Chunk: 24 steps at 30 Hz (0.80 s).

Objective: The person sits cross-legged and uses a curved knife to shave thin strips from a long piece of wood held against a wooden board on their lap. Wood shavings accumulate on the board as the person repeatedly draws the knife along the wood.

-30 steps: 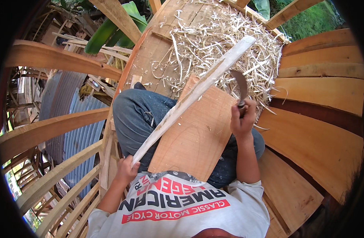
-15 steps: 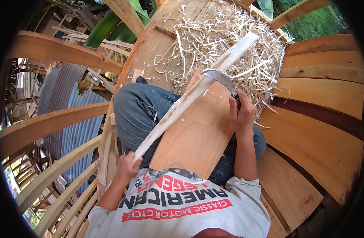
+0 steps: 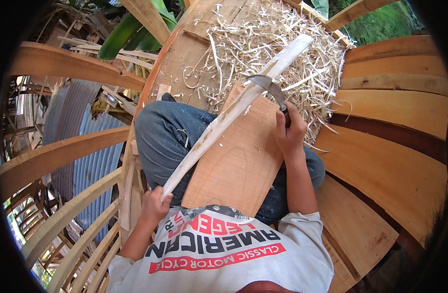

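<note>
My left hand (image 3: 155, 206) is closed around the near end of a long, pale, peeled wooden strip (image 3: 212, 133). The strip slants up and away to the right, across my lap and over a flat reddish-brown board (image 3: 236, 166). In my right hand (image 3: 291, 128) is the dark handle of a sickle (image 3: 271, 88). Its curved blade lies across the strip, toward the far half, with the tip past the strip's left side. Brown patches show along the strip's surface.
Curly wood shavings (image 3: 277, 29) are heaped on the plank floor (image 3: 194, 56) ahead. Curved wooden ribs (image 3: 63, 151) stand to my left, with corrugated metal sheets (image 3: 94, 163) beyond. Overlapping planks (image 3: 380, 168) form the right side. My bent legs (image 3: 168, 129) flank the board.
The sickle blade has shifted slightly farther up the strip and tilted, its face now darker. My left hand keeps its hold on the near end. The whole view has shifted a little.
</note>
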Motion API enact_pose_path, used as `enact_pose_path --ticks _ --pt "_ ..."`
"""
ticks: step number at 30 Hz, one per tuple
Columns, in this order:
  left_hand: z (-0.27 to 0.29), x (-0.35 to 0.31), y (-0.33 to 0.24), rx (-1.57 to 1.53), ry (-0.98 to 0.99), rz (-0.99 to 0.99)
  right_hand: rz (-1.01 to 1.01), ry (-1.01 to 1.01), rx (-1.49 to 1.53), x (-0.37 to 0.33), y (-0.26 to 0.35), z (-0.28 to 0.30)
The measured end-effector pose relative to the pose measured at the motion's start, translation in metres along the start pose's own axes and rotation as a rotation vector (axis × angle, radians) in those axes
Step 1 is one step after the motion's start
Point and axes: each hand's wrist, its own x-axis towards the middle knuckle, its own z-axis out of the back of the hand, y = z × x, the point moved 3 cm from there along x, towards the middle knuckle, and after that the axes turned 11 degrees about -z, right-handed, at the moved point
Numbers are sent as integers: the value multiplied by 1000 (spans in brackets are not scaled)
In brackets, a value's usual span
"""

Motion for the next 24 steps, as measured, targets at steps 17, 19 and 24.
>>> enact_pose_path --ticks 17,19,24 --pt "1 -2 7 12 16 0 109 30 49 -1 -5 9" --pt "0 -3 7 39 35 -16 254 261 47 -12 5 -2" --pt "1 3 -4 -6 12 16 58 88 70 -6 18 -2"
